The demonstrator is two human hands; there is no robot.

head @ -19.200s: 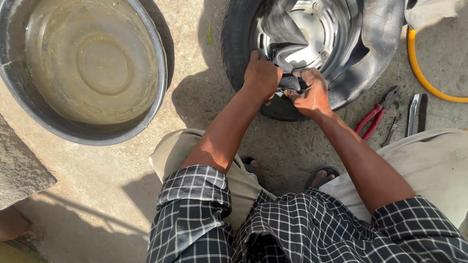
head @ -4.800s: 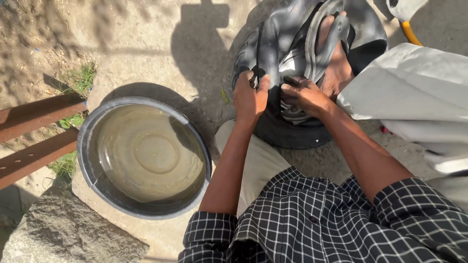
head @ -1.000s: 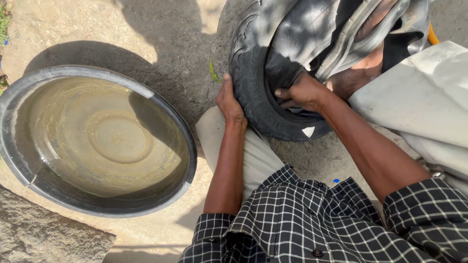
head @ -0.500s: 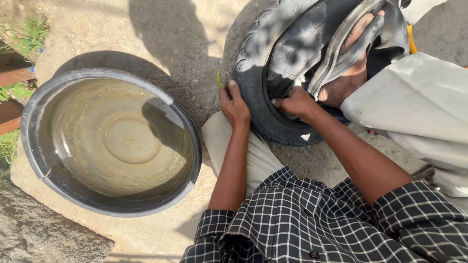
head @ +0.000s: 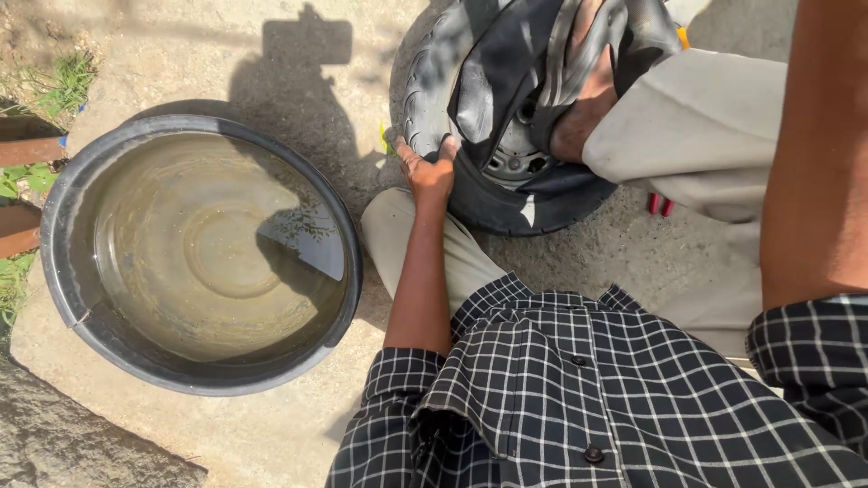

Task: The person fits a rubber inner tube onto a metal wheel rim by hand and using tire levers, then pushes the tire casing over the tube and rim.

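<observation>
A small black tyre [head: 425, 77] on a metal rim [head: 512, 163] lies on the sandy ground in front of me. A dark grey inner tube [head: 506, 63] hangs out of it. My left hand [head: 430, 170] grips the tyre's near left edge, thumb over the bead. A bare foot [head: 583, 104] from a leg in beige trousers presses on the tube inside the wheel. My right forearm [head: 814, 145] rises along the right side, and its hand is cut off by the top of the picture.
A wide black basin [head: 63, 298] of murky water stands left of the tyre. Red plier handles [head: 658, 204] peek out under the trouser leg. A yellow hose [head: 684, 36] shows at the top. Rusty bars [head: 27, 149] and grass lie far left, and a stone [head: 54, 443] is at the bottom left.
My right hand has come off the tyre and the arm has lifted up out of the picture. My left hand stays on the tyre's edge.
</observation>
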